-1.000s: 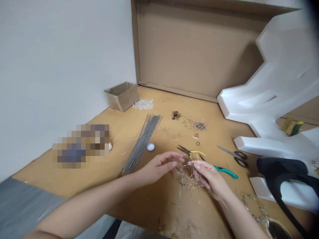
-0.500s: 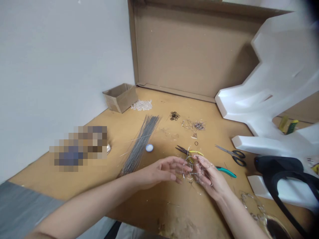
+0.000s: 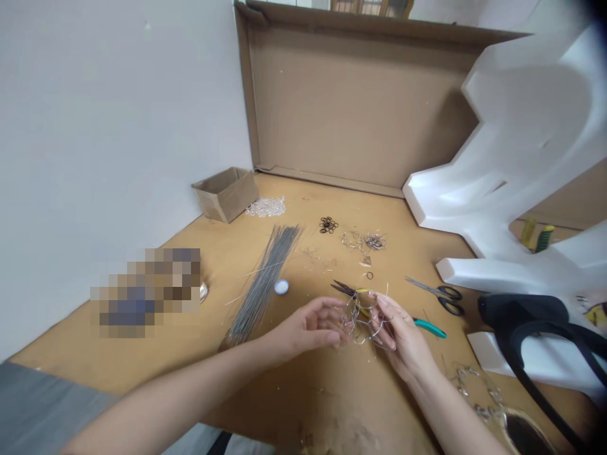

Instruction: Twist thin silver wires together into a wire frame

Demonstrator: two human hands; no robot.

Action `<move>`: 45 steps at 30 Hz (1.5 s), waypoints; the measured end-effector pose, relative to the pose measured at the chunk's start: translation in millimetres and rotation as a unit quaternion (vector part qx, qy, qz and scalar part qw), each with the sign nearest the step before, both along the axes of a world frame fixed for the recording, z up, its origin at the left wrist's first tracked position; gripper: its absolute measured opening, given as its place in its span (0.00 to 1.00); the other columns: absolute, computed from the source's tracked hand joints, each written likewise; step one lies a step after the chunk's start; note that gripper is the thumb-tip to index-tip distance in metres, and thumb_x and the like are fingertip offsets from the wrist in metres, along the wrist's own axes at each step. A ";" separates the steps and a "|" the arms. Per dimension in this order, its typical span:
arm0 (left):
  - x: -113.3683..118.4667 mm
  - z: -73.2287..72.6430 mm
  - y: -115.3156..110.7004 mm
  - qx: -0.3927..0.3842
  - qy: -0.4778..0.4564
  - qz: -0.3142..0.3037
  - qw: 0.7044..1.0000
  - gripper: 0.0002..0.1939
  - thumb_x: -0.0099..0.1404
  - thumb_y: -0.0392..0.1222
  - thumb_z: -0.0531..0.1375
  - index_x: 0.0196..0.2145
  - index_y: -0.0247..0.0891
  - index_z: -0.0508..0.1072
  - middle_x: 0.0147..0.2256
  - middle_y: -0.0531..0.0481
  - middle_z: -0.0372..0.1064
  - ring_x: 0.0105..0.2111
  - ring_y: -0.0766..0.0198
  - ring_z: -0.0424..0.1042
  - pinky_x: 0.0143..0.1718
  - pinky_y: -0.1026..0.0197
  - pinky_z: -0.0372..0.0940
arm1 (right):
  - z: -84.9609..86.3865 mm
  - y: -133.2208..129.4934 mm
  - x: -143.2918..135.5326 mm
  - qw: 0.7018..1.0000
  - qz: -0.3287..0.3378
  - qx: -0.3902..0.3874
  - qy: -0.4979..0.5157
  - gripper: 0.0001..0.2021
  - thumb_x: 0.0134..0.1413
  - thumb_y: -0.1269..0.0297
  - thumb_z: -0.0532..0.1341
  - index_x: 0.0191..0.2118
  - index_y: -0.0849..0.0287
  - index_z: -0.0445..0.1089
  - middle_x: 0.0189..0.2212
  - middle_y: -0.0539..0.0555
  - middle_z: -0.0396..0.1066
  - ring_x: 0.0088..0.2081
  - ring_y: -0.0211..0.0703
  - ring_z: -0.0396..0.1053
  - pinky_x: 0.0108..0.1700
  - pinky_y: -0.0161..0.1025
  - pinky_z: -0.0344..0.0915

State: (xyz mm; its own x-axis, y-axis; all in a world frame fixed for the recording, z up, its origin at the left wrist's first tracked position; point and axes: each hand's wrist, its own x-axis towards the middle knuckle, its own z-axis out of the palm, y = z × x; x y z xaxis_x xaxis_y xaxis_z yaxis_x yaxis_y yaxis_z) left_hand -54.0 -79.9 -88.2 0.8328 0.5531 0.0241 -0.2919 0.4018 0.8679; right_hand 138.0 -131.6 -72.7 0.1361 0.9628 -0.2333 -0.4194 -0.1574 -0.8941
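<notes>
A small frame of bent silvery wire loops (image 3: 364, 323) is held up between my hands above the table. My right hand (image 3: 403, 335) grips its right side, with the thumb at the upper edge and fingers beneath. On the opposite side, my left hand (image 3: 313, 327) has its fingers curled, with the tips and thumb at the wire. Behind the frame lie pliers with dark jaws and yellow handles (image 3: 345, 289), partly covered. A teal handle (image 3: 430, 327) sticks out past my right hand; the rest of that tool is hidden.
A bundle of straight grey wires (image 3: 265, 278) lies left of a small blue-rimmed white dish (image 3: 281, 287). Black rings (image 3: 328, 225), wire scraps (image 3: 374, 241) and scissors (image 3: 446, 297) lie farther back and right. A cardboard box (image 3: 225, 196) stands by clear beads (image 3: 266, 206). White foam (image 3: 455, 265) borders the right.
The wire frame has turned between my hands, and its loops face the camera more openly. My left fingers have curled in closer at its left side. The view has tilted slightly.
</notes>
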 end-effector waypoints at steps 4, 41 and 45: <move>1.1 -3.1 -2.8 0.011 0.012 0.003 1.000 0.24 0.55 0.36 0.65 0.48 0.41 0.61 0.43 0.45 0.67 0.40 0.63 0.70 0.44 0.55 0.62 | 0.0 -0.5 -1.3 1.000 0.001 0.008 0.011 0.13 0.49 0.56 0.63 0.37 0.59 0.69 0.17 0.43 0.61 0.12 0.25 0.42 0.16 0.30 0.38; -5.0 1.1 3.6 0.079 0.098 0.136 0.983 0.13 0.64 0.45 0.55 0.44 0.36 0.68 0.37 0.46 0.71 0.32 0.67 0.69 0.35 0.62 0.64 | -9.2 -2.4 -1.3 0.997 0.009 0.012 -0.074 0.14 0.51 0.54 0.61 0.39 0.58 0.72 0.19 0.46 0.67 0.11 0.22 0.47 0.15 0.28 0.37; -5.3 -0.2 3.3 0.078 0.100 0.137 0.982 0.13 0.64 0.44 0.55 0.44 0.36 0.68 0.37 0.47 0.71 0.32 0.67 0.69 0.36 0.62 0.64 | -9.7 -2.3 -1.1 0.998 0.014 0.014 -0.067 0.14 0.51 0.54 0.61 0.39 0.57 0.72 0.19 0.46 0.66 0.11 0.22 0.47 0.15 0.28 0.37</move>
